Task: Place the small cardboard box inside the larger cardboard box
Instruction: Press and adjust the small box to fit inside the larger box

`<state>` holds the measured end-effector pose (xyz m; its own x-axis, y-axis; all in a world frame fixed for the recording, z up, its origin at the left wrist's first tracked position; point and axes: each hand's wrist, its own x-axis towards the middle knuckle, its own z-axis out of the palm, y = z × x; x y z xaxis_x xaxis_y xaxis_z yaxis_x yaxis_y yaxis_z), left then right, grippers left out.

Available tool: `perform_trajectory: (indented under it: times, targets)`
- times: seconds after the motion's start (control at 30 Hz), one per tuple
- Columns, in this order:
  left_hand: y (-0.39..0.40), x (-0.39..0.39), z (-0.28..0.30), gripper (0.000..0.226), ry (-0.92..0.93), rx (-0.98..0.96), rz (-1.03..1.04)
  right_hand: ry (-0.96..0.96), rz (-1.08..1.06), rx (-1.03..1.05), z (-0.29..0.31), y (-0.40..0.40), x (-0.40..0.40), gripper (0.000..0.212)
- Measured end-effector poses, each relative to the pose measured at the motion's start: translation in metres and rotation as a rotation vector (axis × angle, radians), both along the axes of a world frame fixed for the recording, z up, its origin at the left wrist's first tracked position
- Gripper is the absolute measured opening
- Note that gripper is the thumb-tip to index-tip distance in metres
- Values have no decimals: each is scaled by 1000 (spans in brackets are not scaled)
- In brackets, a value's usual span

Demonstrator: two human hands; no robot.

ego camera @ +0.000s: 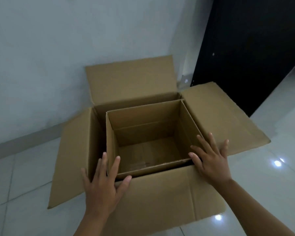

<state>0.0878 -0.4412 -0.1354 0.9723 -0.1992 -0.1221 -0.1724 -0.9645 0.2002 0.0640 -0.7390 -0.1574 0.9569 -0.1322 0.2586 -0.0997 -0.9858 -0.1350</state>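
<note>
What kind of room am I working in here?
Probably an indoor room, home or storeroom; I can't tell which. The larger cardboard box stands on a glossy tiled floor against a plain white wall, with a dark door at right.

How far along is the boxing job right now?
Done, by the look of it: the small cardboard box sits inside the larger cardboard box, open top up, against the near right corner. In hand: nothing gripped; the left hand and right hand are spread open by its near corners. Left: little beyond drawing the hands away. The larger box's flaps stand open.
</note>
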Motion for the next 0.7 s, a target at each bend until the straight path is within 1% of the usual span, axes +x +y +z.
perform_trajectory:
  times: [0.1, 0.13, 0.2, 0.3, 0.4, 0.57, 0.7]
  targets:
    - [-3, 3, 1, 74, 6, -80, 12, -26, 77, -43, -1, 4, 6, 72]
    - [-1, 1, 0, 78, 0, -90, 5, -5, 110, -49, -2, 7, 2, 70]
    - [6, -1, -2, 87, -30, -75, -44, 61, 91, -47, -2, 12, -11, 65]
    - [21, 2, 9, 94, 26, -5, -21, 176, 47, -67, 2, 15, -18, 59]
    - [27, 5, 16, 107, 123, -2, 53, 179, 45, -94, 4, 9, -10, 56]
    - [16, 4, 9, 107, 128, -129, 101, 137, 90, -109, -5, -4, 2, 61]
    - [-4, 14, 6, 107, 135, -156, 126, 132, 98, -107, -5, -25, 21, 62]
